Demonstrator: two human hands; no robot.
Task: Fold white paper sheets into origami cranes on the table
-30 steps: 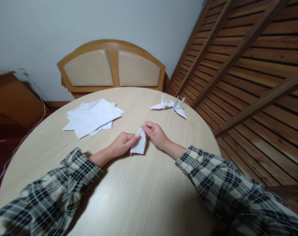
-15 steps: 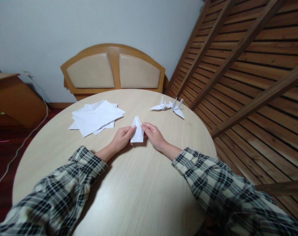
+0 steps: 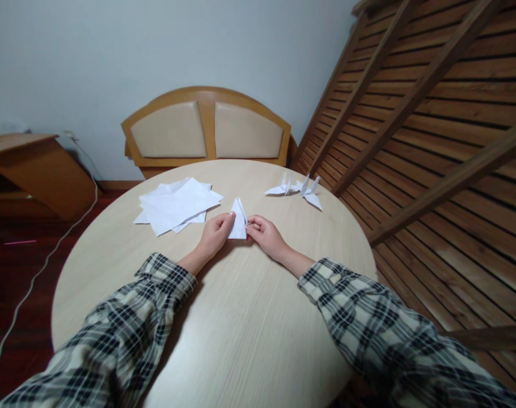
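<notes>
Between my two hands is a folded piece of white paper [image 3: 238, 222], narrow at its top and with a straight lower edge. My left hand [image 3: 216, 231] grips its left side, the thumb lying on the front face and the other fingers hidden behind. At the right edge, my right hand [image 3: 264, 233] pinches the paper between thumb and fingertips. Folded paper cranes [image 3: 309, 194] stand farther back to the right. Beyond my left hand lies a loose pile of white paper sheets [image 3: 177, 204].
The round pale wooden table [image 3: 241, 317] carries all the paper. A headboard [image 3: 206, 124] with cream panels stands behind it, and a slatted wooden partition [image 3: 432, 141] rises on the right. A white cable [image 3: 45, 263] runs over the dark floor at left, by a wooden desk [image 3: 41, 170].
My right hand's fingertips have slid down the paper's right edge toward its lower corner. The left hand keeps its grip. The whole view has shifted slightly.
</notes>
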